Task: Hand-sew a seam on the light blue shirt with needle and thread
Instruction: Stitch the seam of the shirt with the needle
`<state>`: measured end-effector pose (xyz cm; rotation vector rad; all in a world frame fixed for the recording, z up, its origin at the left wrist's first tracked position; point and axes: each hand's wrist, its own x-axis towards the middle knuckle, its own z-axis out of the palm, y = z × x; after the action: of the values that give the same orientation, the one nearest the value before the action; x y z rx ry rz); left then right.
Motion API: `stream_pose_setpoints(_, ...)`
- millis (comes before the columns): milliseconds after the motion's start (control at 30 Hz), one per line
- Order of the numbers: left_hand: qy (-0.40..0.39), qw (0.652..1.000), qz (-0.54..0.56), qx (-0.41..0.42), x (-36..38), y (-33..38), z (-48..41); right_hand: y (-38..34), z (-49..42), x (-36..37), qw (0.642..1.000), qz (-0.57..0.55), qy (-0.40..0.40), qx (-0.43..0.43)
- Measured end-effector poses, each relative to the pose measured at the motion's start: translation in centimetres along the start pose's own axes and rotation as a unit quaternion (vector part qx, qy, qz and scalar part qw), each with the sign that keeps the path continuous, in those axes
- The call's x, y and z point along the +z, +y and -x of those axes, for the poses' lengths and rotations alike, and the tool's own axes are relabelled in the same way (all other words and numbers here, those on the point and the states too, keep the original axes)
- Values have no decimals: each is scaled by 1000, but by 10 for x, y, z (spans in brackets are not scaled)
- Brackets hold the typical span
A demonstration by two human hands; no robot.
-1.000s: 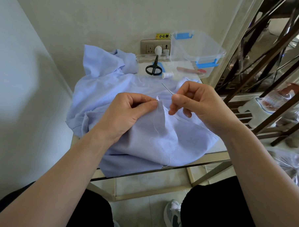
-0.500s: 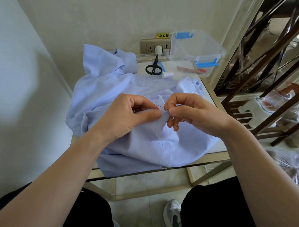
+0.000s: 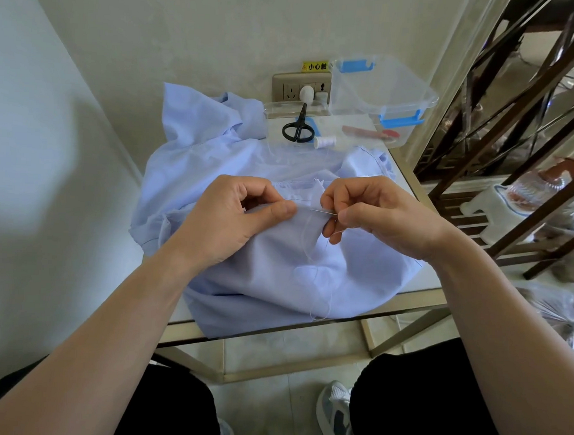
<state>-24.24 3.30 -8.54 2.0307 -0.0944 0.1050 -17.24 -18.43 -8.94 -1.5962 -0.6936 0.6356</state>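
Pale thread (image 3: 319, 312) hangs in a loop over the near table edge (image 3: 420, 290), lower than half a second ago. Above it, the light blue shirt (image 3: 267, 265) lies heaped on the table. The left hand (image 3: 228, 221) pinches a fold of the shirt between thumb and forefinger. The right hand (image 3: 374, 214) pinches the needle (image 3: 325, 212), now lying level and apparently entering the fold; a second ago it pointed up and away. Beyond, scissors (image 3: 298, 127) and a thread spool (image 3: 325, 142) remain unmoved.
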Motion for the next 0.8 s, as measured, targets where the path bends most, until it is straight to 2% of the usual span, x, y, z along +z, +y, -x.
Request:
stream_pose_setpoints(300, -5, 1000, 8, 14, 2, 2, -1, 1, 0, -1, 1000, 26, 3, -1)
stream_pose_setpoints(800, 11, 999, 43, -19, 9, 4, 0, 1, 0, 0, 999, 48, 8, -1)
